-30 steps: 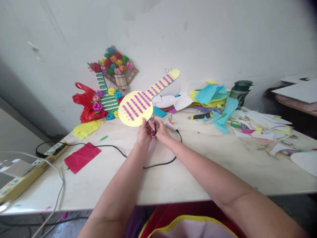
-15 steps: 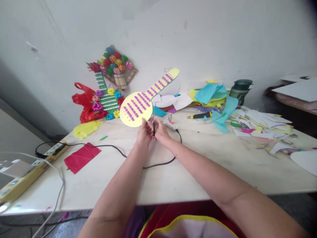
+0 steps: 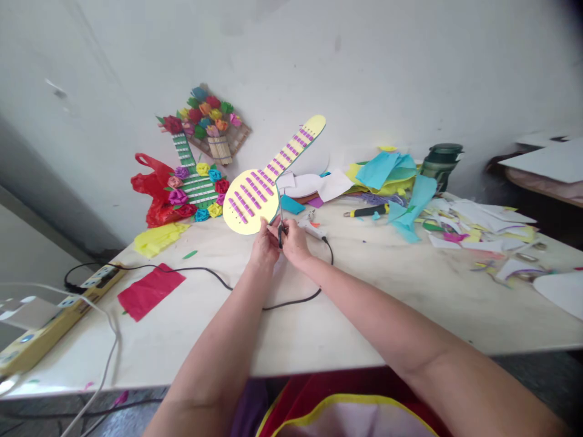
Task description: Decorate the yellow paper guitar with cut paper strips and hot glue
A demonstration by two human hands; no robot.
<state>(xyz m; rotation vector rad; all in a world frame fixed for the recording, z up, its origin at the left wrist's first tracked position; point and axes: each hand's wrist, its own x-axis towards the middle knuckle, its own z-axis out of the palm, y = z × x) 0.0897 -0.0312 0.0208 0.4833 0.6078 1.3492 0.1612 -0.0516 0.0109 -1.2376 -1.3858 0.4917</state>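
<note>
A yellow guitar-shaped card cut-out [image 3: 259, 188] with rows of purple strips stands tilted above the table, its neck pointing up and right. My left hand [image 3: 263, 246] pinches its lower rim. My right hand [image 3: 295, 243] is closed on a pair of scissors [image 3: 281, 227] with dark handles, its thin blade running up along the cut-out's edge. Both hands meet at the middle of the table.
A glue gun [image 3: 314, 227] with a black cord [image 3: 214, 276] lies just behind my hands. A red paper sheet [image 3: 150, 290] and a yellow power strip [image 3: 59, 306] lie left. Paper-flower crafts [image 3: 200, 152] lean on the wall. Paper scraps [image 3: 455, 224] and a green bottle [image 3: 439, 162] sit right.
The cut-out has turned and tipped more upright, its round body looking narrower and its neck rising higher. Both hands stayed nearly in place.
</note>
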